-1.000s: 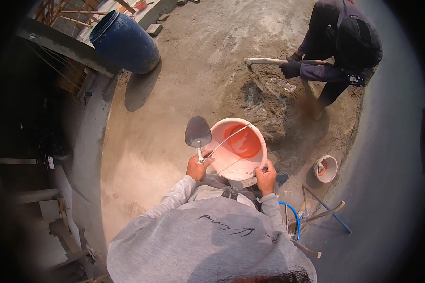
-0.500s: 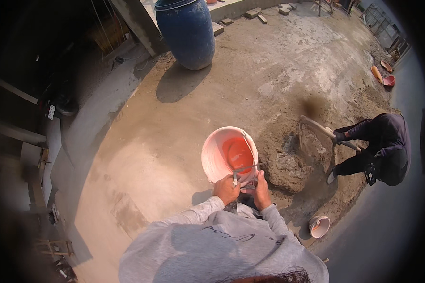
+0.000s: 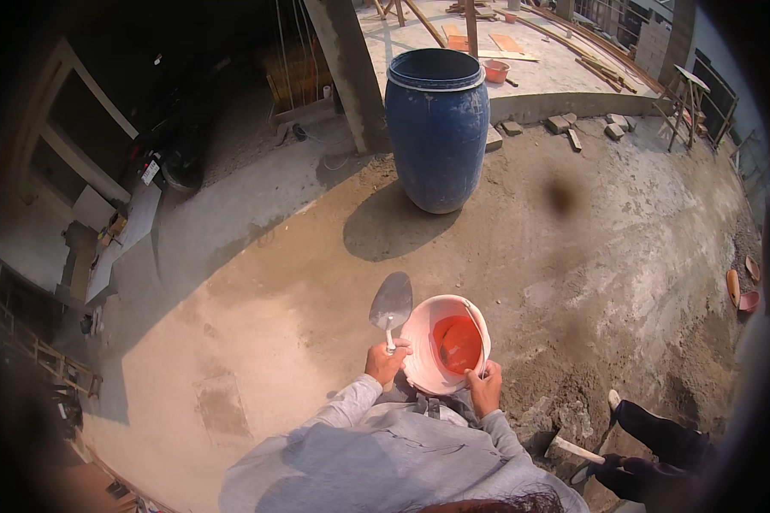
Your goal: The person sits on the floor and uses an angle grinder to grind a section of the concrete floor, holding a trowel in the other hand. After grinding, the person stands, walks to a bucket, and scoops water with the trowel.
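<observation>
A trowel (image 3: 391,301) is in my left hand (image 3: 386,362), its fingers closed round the pale handle. The grey blade points away from me, just left of the bucket. The fingers of this hand are also close to the bucket's left side, though contact is hard to make out. My right hand (image 3: 485,388) grips the near right rim of the whitish bucket (image 3: 417,343). The bucket is tilted so that its mouth shows, and its lower inside looks orange-red. Its underside is hidden.
Ahead stands a tall blue barrel (image 3: 437,137) on the sandy ground. Loose bricks (image 3: 558,125) lie by a raised concrete edge. At lower right, a co-worker (image 3: 659,440) in dark clothes holds a tool handle (image 3: 577,450) beside a mortar heap (image 3: 565,415). A motorcycle (image 3: 178,168) is at left.
My view has swung toward the barrel. The trowel has gone from across the bucket's mouth to its left, blade pointing away. The co-worker now appears lower in view.
</observation>
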Available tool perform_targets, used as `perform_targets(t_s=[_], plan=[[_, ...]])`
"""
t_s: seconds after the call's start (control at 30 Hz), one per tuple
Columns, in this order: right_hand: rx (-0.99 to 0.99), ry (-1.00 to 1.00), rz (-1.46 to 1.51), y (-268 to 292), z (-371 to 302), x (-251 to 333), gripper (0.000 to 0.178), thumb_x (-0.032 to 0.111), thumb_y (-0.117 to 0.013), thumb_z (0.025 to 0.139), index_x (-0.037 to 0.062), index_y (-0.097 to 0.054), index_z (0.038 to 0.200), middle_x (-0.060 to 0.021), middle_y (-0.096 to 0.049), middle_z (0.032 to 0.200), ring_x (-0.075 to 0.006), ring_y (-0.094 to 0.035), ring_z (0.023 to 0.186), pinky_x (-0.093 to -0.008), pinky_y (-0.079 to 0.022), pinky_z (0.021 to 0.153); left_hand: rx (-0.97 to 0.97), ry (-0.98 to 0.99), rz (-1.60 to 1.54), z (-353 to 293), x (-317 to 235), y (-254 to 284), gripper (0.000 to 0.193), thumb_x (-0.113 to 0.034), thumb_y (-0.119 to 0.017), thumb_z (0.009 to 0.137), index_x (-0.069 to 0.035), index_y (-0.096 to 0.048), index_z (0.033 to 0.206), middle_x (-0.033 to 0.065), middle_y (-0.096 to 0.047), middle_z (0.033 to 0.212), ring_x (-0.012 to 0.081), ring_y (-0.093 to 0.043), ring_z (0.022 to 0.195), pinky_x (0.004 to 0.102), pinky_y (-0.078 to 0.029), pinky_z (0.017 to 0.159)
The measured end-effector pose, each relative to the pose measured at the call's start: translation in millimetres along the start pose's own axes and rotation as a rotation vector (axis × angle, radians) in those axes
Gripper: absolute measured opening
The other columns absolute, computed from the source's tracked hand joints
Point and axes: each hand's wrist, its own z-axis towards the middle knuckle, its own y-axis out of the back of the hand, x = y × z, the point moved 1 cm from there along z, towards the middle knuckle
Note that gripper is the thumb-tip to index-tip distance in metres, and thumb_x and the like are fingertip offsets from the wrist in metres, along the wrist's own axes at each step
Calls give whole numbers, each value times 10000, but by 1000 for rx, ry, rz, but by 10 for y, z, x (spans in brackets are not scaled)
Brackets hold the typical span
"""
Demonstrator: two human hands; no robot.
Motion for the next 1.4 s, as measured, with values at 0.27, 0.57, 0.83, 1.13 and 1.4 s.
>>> perform_targets(t_s=[0.27, 0.57, 0.83, 1.13, 1.4], plan=[[-4, 689, -235, 116, 1652, 1301, 173, -37, -673, 792, 37, -543, 879, -166, -514, 1322, -204, -647, 936, -319, -535, 767, -353, 28, -423, 1306, -401, 215, 500, -149, -557, 902, 19, -538, 1372, 170, -679, 1191, 246, -694, 926, 351, -583, 754], [47, 974, -137, -227, 3418, 1989, 241, 77, -769, 838, 58, -548, 935, -183, -551, 1270, -256, -672, 912, -346, -549, 778, -302, -237, -766, 3462, -1193, -263, 260, -174, -646, 931, 8, -661, 1115, 83, -697, 1053, 176, -679, 935, 308, -550, 793], [46, 673, 18, 75, 4823, 2078, 436, 119, -591, 990, -16, -469, 1386, -198, -525, 1349, -299, -620, 1152, -364, -531, 935, -101, -354, -444, 4651, -2535, -768, 225, -100, -613, 901, 6, -689, 1085, 65, -698, 939, 144, -649, 787, 286, -534, 695], [-69, 552, 294, 742, 7106, 2442, 463, 151, -507, 1042, -45, -412, 1450, -157, -576, 1316, -215, -606, 1110, -316, -515, 896, -537, -485, -491, 6142, -3398, -1367, 341, -53, -555, 870, 53, -639, 1182, 154, -703, 1093, 203, -694, 914, 323, -568, 800], [250, 826, 302, 500, 9139, 3985, 467, 130, -489, 1046, -25, -378, 1471, -164, -543, 1367, -183, -631, 1077, -297, -605, 766, -1105, -616, -101, 7393, -4022, -1059, 301, -80, -584, 827, 11, -710, 1084, 163, -715, 1046, 259, -688, 960, 349, -526, 884]])
